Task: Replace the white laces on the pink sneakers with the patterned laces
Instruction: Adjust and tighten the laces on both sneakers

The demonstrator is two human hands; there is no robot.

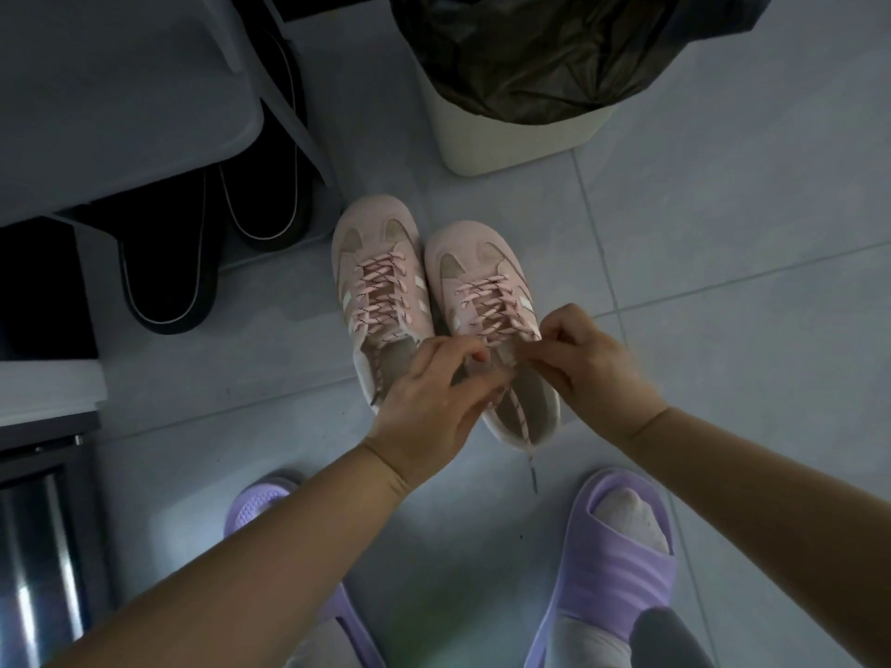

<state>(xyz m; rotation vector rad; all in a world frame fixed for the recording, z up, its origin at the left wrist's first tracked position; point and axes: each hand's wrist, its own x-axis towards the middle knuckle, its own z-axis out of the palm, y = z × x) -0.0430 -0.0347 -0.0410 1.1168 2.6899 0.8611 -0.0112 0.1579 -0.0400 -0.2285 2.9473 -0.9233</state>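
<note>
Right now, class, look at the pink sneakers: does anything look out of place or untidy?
Yes. The end of the patterned lace trails out over the heel of the right-hand sneaker onto the floor, loose and untied.

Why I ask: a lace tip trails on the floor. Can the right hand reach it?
Likely yes: the lace tip lies uncovered behind the sneaker, though the right hand is pinching lace.

Quick tally: there were two pink sneakers (371, 219) side by side, two patterned laces (381, 282), two hands (429, 402), two purple slides (622, 561) near me, two black slippers (168, 291) far left, and one white bin (482, 147) far right.
</note>
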